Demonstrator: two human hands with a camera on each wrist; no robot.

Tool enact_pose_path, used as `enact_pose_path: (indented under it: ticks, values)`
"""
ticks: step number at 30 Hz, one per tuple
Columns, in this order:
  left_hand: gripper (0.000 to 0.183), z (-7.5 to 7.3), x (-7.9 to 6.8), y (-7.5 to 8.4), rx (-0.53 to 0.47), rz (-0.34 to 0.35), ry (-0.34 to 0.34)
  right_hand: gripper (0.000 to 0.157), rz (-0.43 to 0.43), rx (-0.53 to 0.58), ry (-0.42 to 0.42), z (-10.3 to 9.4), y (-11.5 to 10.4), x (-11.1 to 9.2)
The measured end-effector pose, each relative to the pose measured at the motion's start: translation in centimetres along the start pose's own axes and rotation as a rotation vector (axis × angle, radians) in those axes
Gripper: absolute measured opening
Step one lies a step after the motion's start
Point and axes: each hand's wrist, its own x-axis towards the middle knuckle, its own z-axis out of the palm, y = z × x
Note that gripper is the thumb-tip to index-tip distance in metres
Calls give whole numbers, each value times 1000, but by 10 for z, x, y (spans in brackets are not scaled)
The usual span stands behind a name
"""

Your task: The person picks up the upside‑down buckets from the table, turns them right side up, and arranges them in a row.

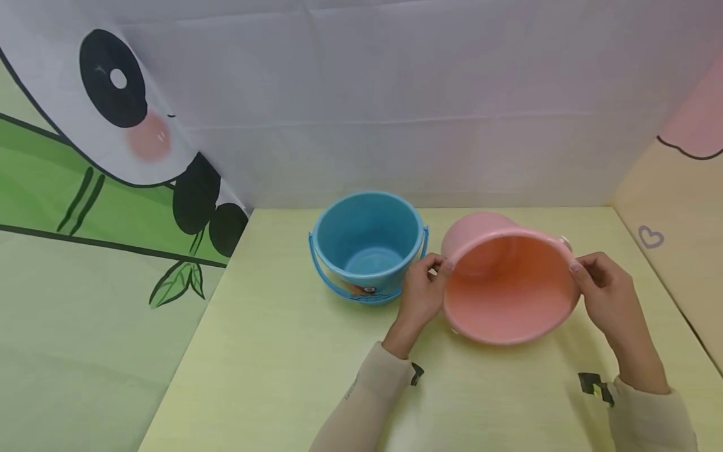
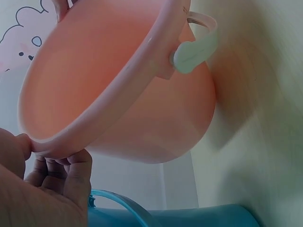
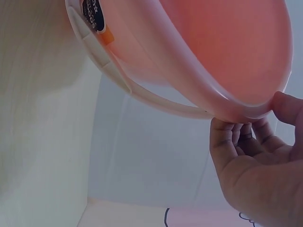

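Note:
A pink bucket (image 1: 511,295) is tipped toward me, its mouth facing the head camera. My left hand (image 1: 422,289) pinches its rim on the left, thumb over the edge and fingers curled beneath. On the opposite side my right hand (image 1: 607,292) grips the rim the same way. The bucket's pale handle (image 3: 104,61) hangs along its outside in the right wrist view, near a dark printed label (image 3: 93,15). Just left of my left hand, a blue bucket (image 1: 369,235) stands upright with its handle (image 1: 333,282) lowered toward me.
Both buckets are over a pale yellow table (image 1: 254,376). A white cloth wall (image 1: 395,94) rises behind it. A panel with a cartoon drawing (image 1: 113,207) borders the left, and a peach panel (image 1: 666,207) the right.

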Motion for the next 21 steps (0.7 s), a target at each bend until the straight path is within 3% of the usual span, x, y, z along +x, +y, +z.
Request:
enact_pose_path:
  ticks: [21]
  values:
    - [20, -6, -2, 3, -22, -20, 4, 16, -32, -58, -6, -2, -11, -1]
